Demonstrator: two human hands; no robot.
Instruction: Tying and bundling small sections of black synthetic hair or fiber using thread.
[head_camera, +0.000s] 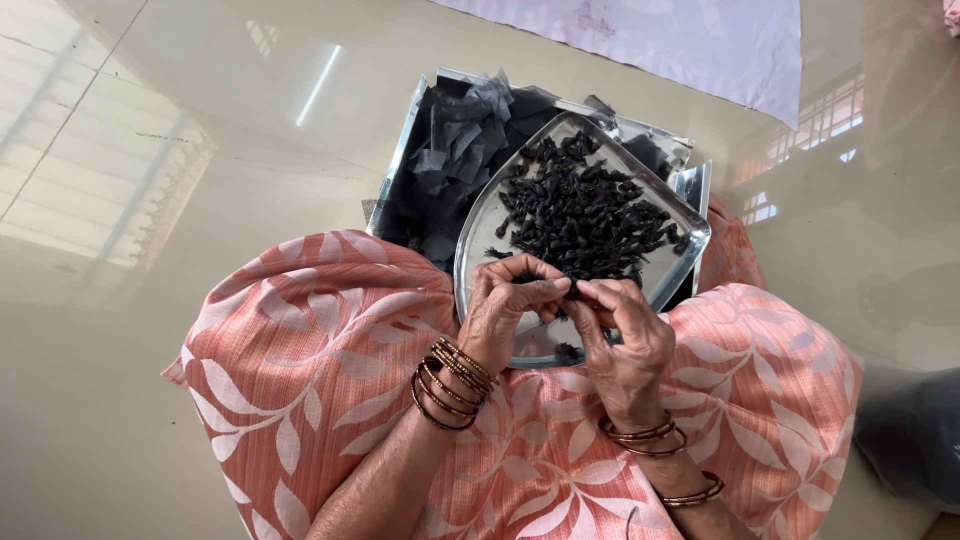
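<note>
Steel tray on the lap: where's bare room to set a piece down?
On the steel tray, bare metal shows along the left rim beside the dark pile, and at the near edge under the left hand and right hand. The centre and far right are crowded. The black strips fill the foil tray behind.

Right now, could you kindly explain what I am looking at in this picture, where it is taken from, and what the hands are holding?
There is no machine here: a person works with two bare hands. The single picture comes from a camera worn on the person's head, looking straight down at the lap, which is covered in peach cloth with a white leaf pattern.

On the lap rests a shiny metal tray bearing a heap of small black twisted pieces. Behind it lies a pile of black paper-like scraps on a silvery sheet, on a glossy floor.

The left hand and right hand, both with bangles at the wrist, meet over the tray and pinch one small black piece between their fingertips.
</note>
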